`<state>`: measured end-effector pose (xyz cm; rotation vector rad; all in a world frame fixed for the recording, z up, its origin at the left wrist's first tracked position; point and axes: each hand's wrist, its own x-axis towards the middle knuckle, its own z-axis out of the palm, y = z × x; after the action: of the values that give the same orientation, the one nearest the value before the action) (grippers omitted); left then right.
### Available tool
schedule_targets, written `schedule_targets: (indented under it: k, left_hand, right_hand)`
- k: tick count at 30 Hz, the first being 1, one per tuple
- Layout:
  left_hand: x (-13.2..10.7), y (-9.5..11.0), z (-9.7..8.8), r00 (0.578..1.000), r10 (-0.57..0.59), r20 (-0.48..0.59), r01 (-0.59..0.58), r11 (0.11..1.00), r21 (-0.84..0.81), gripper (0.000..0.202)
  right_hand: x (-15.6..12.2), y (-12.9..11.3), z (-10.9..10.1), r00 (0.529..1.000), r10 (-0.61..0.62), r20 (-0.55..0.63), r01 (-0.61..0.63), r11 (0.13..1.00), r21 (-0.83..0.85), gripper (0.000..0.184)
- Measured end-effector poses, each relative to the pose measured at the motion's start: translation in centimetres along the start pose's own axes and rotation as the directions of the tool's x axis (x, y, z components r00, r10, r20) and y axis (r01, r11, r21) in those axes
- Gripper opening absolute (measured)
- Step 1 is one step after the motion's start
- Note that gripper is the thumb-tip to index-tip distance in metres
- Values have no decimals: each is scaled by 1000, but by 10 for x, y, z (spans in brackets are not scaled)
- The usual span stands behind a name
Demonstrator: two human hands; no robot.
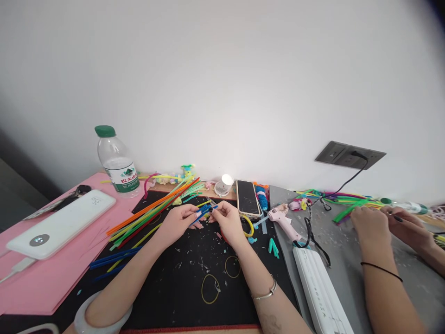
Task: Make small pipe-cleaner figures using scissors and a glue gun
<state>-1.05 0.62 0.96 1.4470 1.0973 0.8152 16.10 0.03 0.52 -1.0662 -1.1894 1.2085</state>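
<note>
My left hand and my right hand meet over a black mat, both pinching a small blue pipe-cleaner piece held between them. The fingers of both hands are closed on it. A fan of coloured pipe cleaners lies just left of my left hand. A curved yellow piece sits by my right hand. Two thin yellow loops lie on the mat near my forearms.
A water bottle, a white power bank, a phone, a pink glue gun and a white power strip stand around. At the right, another person's hands handle pipe cleaners on a grey mat.
</note>
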Motion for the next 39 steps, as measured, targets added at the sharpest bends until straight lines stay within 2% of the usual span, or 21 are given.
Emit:
schedule_targets:
  k: [5,13,21,31,34,39]
  left_hand:
    - [0,-2,2,1000,15,-3,-15,999,49,35]
    - [1,-6,5,999,4,-35,-4,1000,8,31]
    - [2,-7,5,995,68,-68,-65,997,40,25]
    - [0,-1,3,989,48,-141,-43,998,39,21]
    - [0,-1,4,993,51,-110,-46,998,46,20]
    - [0,-3,6,998,42,-51,-39,997,63,17]
  right_hand:
    - [-1,2,2,1000,9,5,-9,1000,-6,19]
    - [-3,5,8,1000,9,-21,-9,1000,1,18]
    - [-6,-1,7,999,41,18,-42,999,17,19]
    - [-1,2,2,993,53,102,-56,998,22,14]
    - [-2,0,1,994,2,108,1,1000,-31,14]
    - [-4,-2,1,996,-80,41,87,971,-220,4]
